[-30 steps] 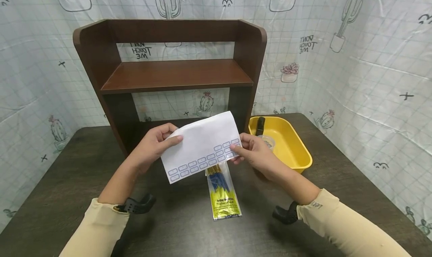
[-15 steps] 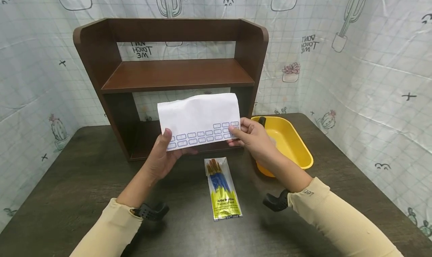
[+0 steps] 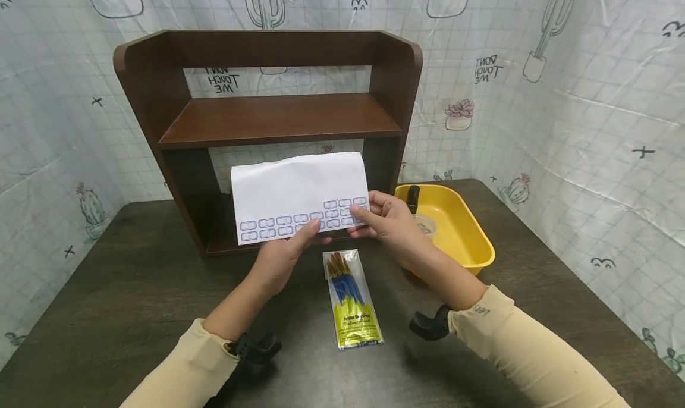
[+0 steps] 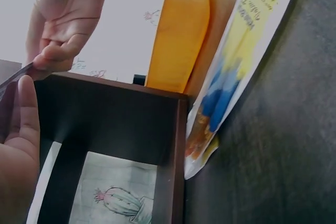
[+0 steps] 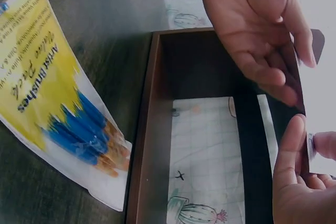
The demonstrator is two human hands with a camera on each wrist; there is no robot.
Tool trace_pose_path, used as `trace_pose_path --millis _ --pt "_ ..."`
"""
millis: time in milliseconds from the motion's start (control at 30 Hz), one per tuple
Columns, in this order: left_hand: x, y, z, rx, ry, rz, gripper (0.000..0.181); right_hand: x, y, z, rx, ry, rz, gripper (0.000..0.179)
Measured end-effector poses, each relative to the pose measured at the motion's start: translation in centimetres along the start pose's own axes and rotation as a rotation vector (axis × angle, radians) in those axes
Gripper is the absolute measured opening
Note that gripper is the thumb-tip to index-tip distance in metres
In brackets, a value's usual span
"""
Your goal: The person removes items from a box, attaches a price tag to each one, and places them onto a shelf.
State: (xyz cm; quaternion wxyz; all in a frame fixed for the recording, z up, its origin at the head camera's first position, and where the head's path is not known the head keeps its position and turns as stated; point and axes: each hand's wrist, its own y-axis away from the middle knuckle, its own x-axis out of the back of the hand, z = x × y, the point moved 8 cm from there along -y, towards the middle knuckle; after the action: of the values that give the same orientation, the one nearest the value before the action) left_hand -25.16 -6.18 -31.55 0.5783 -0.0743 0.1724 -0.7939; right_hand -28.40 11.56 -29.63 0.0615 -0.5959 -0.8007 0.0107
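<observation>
A white sheet of paper (image 3: 297,185) with rows of small blue-outlined boxes along its bottom is held up before the shelf in the head view. Its top edge is wavy. My left hand (image 3: 279,260) pinches the bottom edge near the middle, thumb on the printed boxes and fingers behind. At the lower right corner my right hand (image 3: 395,222) pinches it the same way. In the right wrist view the paper (image 5: 320,93) shows bright at the right edge, between both hands. Below, on the table, lies a clear packet of artist brushes (image 3: 353,307) with blue and yellow print.
A dark brown two-level shelf (image 3: 280,119) stands behind the hands. To the right is a yellow tray (image 3: 471,235) containing a black-handled item (image 3: 412,198) and a clear round plastic piece (image 3: 426,223). Printed sheeting (image 3: 588,176) surrounds the dark wooden table (image 3: 128,289).
The paper went from tilted to nearly level, rising and then shifting left. My left hand let go of its upper left side and moved along the bottom edge toward the right hand.
</observation>
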Motion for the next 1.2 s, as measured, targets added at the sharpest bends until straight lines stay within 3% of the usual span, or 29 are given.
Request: trace_pose_path --millis 100,267,400,500,600,733,800,1067,1200 --pt "-0.4 0.1 -0.3 0.029 -0.035 -0.021 0.042 -0.5 0.1 0.1 0.003 0.037 -0.028 0.033" --pt "-0.6 0.2 -0.6 0.048 -0.009 -0.021 0.043 -0.5 0.2 -0.1 0.039 0.098 -0.004 0.031" --pt "-0.5 0.3 -0.8 0.073 0.007 0.012 0.043 -0.1 0.5 -0.9 0.154 0.198 0.094 0.038" --pt "-0.4 0.3 -1.1 0.094 -0.005 0.028 0.042 0.3 1.1 -1.8 0.275 0.351 0.201 0.043" --pt "-0.4 0.3 -1.2 0.105 -0.017 0.029 0.042 0.0 1.7 -2.7 0.382 0.506 0.257 0.033" --pt "-0.6 0.4 -1.2 0.09 -0.016 0.016 0.044 -1.1 2.3 -3.5 0.505 0.638 0.234 0.019" --pt "-0.8 0.4 -1.1 0.084 -0.005 0.01 0.044 -1.5 2.4 -3.7 0.543 0.669 0.215 0.02" --pt "-1.1 0.4 -1.3 0.081 0.069 0.02 0.043 -2.6 3.1 -4.4 0.639 0.709 0.183 0.021" --pt "-1.1 0.3 -1.4 0.089 0.089 0.03 0.043 -2.9 3.2 -4.4 0.647 0.699 0.17 0.018"
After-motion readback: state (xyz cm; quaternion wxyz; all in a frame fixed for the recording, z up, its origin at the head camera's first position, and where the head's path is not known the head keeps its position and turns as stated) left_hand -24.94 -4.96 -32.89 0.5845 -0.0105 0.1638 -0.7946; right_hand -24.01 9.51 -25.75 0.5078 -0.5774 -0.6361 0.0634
